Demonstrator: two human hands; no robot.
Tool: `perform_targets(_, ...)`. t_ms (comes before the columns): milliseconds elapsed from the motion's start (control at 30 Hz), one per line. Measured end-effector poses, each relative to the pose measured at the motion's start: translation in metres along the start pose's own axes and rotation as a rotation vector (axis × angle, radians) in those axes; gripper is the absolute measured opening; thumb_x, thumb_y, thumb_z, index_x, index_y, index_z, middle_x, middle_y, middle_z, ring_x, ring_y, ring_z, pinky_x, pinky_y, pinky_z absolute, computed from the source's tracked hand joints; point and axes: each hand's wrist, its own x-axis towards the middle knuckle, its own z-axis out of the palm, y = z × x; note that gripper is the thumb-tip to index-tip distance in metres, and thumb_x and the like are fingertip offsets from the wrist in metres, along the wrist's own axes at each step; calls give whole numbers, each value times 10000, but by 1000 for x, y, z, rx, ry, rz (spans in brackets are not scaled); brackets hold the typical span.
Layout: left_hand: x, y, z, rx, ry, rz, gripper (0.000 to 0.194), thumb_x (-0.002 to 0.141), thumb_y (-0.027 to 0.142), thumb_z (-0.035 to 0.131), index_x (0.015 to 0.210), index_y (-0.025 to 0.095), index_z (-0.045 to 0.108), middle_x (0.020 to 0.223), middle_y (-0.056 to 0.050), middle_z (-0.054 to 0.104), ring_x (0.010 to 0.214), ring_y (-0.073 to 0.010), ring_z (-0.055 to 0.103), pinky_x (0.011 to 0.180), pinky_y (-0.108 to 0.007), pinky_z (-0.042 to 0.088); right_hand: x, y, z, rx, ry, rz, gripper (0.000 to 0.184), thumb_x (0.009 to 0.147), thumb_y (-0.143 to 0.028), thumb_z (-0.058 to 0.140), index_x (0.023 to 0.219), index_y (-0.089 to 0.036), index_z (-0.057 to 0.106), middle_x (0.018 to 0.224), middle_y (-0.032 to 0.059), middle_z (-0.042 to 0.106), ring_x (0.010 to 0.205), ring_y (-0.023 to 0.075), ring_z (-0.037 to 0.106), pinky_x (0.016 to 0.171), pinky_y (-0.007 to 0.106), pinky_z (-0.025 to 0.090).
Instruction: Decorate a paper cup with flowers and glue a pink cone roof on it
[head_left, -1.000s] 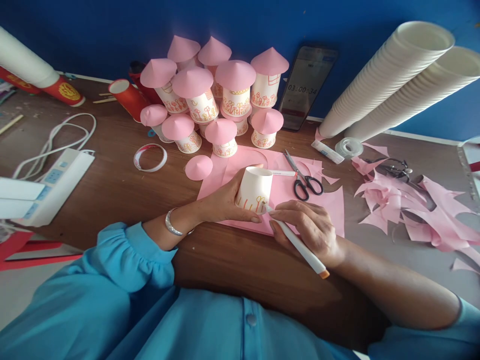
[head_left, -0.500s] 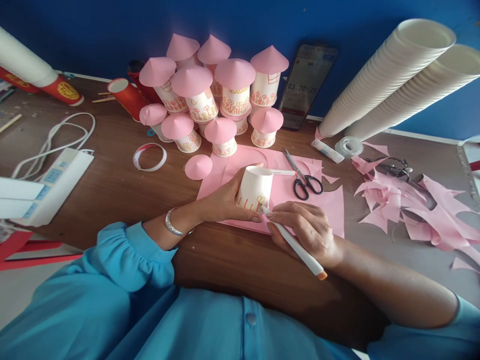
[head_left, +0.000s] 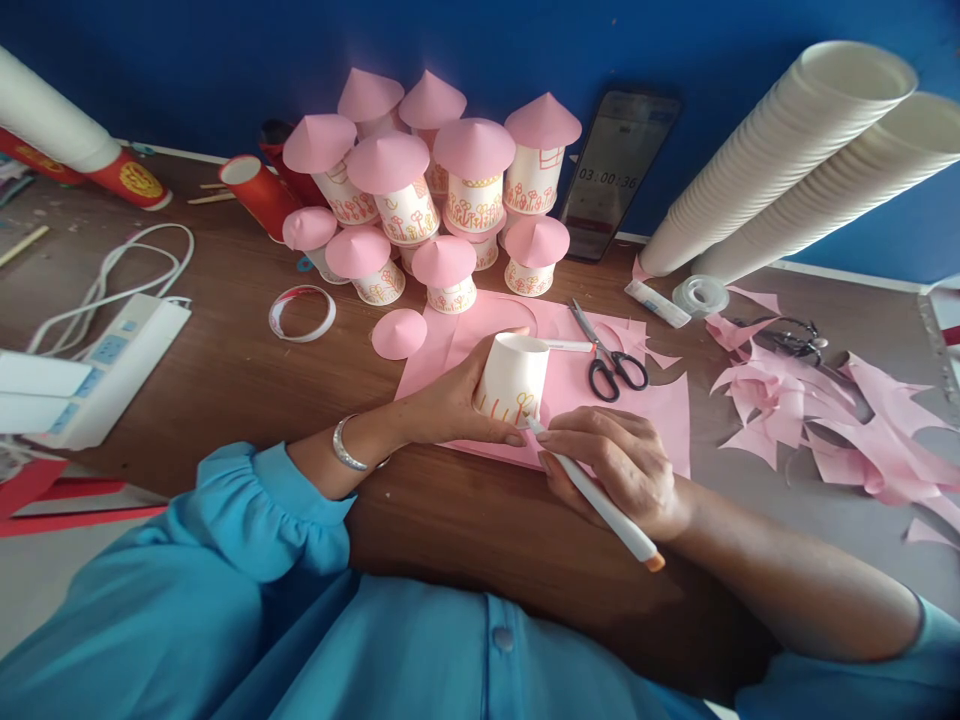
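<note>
My left hand (head_left: 457, 400) is closed around a white paper cup (head_left: 516, 375), which bears orange strokes and a yellow flower outline near its lower edge. A white marker pen (head_left: 604, 505) with an orange end is pinched in my right hand (head_left: 622, 465), its tip at the cup's drawn side. Under the cup lie sheets of pink paper (head_left: 652, 425). Black-handled scissors (head_left: 616, 372) rest on them, beside another white pen (head_left: 570, 346) partly hidden by the cup. A loose pink paper cone (head_left: 400, 333) lies left of the cup.
Several decorated cups with pink cone roofs (head_left: 474, 150) stand at the back. A phone (head_left: 619, 175) showing a timer leans on the blue wall. Tall cup stacks (head_left: 772, 150), clear tape (head_left: 701, 295) and pink scraps (head_left: 787, 390) occupy the right; a tape ring (head_left: 302, 313) and power strip (head_left: 112, 370) the left.
The marker's tip shifts slightly along the cup's lower side, and its orange end tilts a little. My left hand keeps the cup in nearly the same place.
</note>
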Motion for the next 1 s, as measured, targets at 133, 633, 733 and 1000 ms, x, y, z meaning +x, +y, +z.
perform_targets(133,0,1,0,-12,-15,6,1087,689,406,910,1563,247,283,1253,-124,637,1227,-352,601,1020,-543,507,-1,1,0,0,-6,-6,249,872,-53,667,1080,-158,579,776,31,678,634,143,683,544,256,582)
perform_targets(633,1,4,5,69,23,58,1122,674,393,907,1587,300,260,1408,-132,521,1198,-326,574,958,-476,542,-1,1,1,-14,5,7,260,889,-56,668,1112,-157,579,811,49,700,662,148,698,557,259,585)
perform_targets(733,1,4,5,57,8,64,1101,692,388,896,1585,302,257,1342,-118,555,1132,-296,598,917,-449,555,-1,2,2,-22,3,9,251,893,-64,662,1109,-161,579,809,44,699,661,145,696,559,257,585)
perform_targets(1000,1,3,5,71,6,83,1076,691,422,894,1564,286,280,1286,-110,556,1107,-284,598,891,-425,563,-1,2,4,-31,16,15,220,905,-78,649,1097,-160,581,815,49,706,649,150,698,553,258,581)
